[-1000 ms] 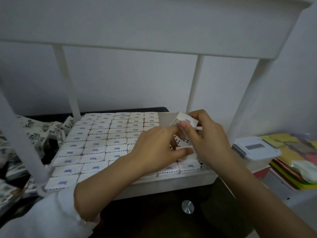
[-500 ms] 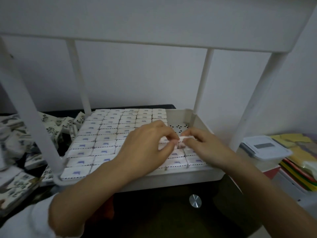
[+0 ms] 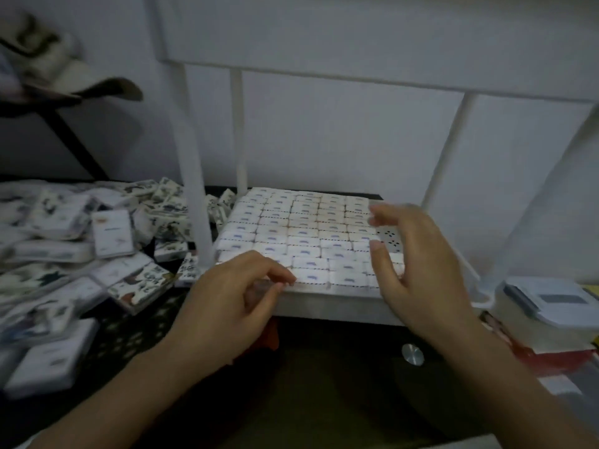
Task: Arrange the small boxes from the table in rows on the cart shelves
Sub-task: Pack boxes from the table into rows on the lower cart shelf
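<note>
The small boxes [image 3: 304, 241] lay flat in tight rows on the cart shelf [image 3: 324, 306], long sides along its front edge. Loose boxes [image 3: 111, 233] were heaped on the table [image 3: 129, 338]. They were likely light, stiff card, best pinched across the narrow sides. The left hand [image 3: 233, 303] hovered loosely curled and empty at the front edge, and the right hand [image 3: 418, 270] was spread open at the right edge.

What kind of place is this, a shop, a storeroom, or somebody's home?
Likely a home room or small back room used for sorting stock: a white cart by a plain wall, small boxes in rows on its shelf, a loose pile of more on a dark table.
</note>
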`<state>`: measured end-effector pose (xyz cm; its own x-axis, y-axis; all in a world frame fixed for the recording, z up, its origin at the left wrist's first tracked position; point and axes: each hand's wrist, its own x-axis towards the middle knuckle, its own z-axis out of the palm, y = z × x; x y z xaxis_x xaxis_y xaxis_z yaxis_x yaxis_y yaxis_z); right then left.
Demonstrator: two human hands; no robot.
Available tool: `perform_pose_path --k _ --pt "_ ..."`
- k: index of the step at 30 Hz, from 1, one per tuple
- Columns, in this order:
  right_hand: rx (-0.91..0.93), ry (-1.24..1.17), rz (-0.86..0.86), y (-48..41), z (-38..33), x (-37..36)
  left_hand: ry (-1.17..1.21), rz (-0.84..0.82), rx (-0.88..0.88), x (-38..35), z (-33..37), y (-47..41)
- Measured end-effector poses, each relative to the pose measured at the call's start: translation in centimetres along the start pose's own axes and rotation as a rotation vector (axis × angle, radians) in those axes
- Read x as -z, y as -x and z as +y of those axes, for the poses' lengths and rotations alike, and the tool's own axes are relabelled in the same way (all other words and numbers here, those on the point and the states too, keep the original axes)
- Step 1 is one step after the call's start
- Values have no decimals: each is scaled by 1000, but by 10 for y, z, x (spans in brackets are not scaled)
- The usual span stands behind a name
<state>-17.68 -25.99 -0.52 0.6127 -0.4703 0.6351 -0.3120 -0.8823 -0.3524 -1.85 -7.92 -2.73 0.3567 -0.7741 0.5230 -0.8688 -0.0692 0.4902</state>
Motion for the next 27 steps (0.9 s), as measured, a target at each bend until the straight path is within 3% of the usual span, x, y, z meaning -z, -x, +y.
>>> perform_pose_path --k 6,11,15,21,27 --pt "370 -161 -172 19 -95 -45 -212 91 165 49 -24 73" --pt "437 -258 -330 16 -142 -91 -508 179 322 95 -48 121" --pt "455 -218 -414 3 -172 -123 -633 123 425 105 -67 142" --pt "383 -144 -443 -32 -198 -166 -495 92 369 110 -71 148" --pt "299 -43 -415 -84 -218 -207 -233 -96 373 121 -78 140"
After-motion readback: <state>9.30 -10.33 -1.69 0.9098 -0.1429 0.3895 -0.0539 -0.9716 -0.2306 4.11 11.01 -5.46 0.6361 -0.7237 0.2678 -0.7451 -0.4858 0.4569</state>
